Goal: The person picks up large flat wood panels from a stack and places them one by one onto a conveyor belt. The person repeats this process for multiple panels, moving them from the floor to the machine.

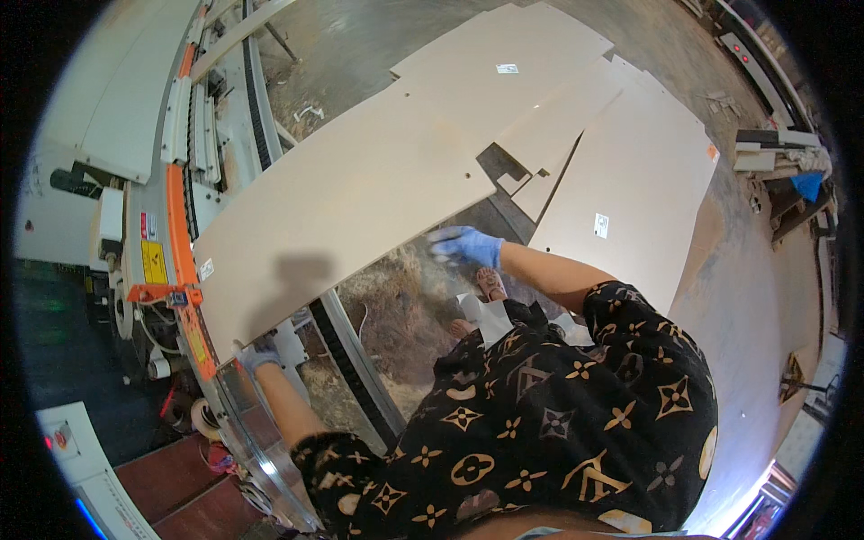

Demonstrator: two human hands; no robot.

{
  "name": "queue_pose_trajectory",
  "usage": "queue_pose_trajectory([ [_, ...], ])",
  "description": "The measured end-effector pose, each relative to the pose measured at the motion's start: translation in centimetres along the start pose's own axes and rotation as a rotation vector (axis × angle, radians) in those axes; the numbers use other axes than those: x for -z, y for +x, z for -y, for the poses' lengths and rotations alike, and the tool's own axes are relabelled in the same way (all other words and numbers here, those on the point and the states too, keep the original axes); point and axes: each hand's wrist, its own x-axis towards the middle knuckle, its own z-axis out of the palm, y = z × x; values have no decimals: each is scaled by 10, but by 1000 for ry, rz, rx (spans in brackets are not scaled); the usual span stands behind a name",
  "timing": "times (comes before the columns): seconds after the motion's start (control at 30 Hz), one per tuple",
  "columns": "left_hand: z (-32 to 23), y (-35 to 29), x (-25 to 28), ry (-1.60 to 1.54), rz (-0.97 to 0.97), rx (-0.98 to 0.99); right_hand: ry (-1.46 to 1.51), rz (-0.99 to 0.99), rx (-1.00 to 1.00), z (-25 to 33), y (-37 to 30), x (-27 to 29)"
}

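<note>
A long, pale beige board (pixel 360 198) with small round holes lies slanting in front of me, its left end by the machine's orange rail. My left hand (pixel 260 353), in a bluish glove, is closed on the board's near left corner, with fingers partly hidden. My right hand (pixel 468 243), in a blue glove, is just below the near edge toward the board's right end. Its fingers are stretched out and slightly blurred, and I cannot tell whether they touch the edge. A small white label (pixel 207 269) is stuck near the board's left end.
More beige boards (pixel 621 198) lie on the right and far side, with a dark cut-out gap (pixel 504 171) between them. The orange machine rail (pixel 180 225) runs along the left. A metal beam (pixel 355 369) stands below the board. A wooden stand (pixel 783 162) holds offcuts at far right.
</note>
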Motion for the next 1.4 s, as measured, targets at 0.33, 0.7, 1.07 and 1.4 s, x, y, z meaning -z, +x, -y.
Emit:
queue_pose_trajectory([
  [0.33,115,-190,-57,438,92,-477,470,-774,-70,57,154,173],
  [0.7,260,-216,-166,503,630,85,713,-487,68,-4,10,170],
  [1.07,263,-230,-128,322,764,261,559,16,-3,-1,-87,33],
  [1.4,75,-173,78,276,351,-6,998,-468,124,-43,-87,221],
])
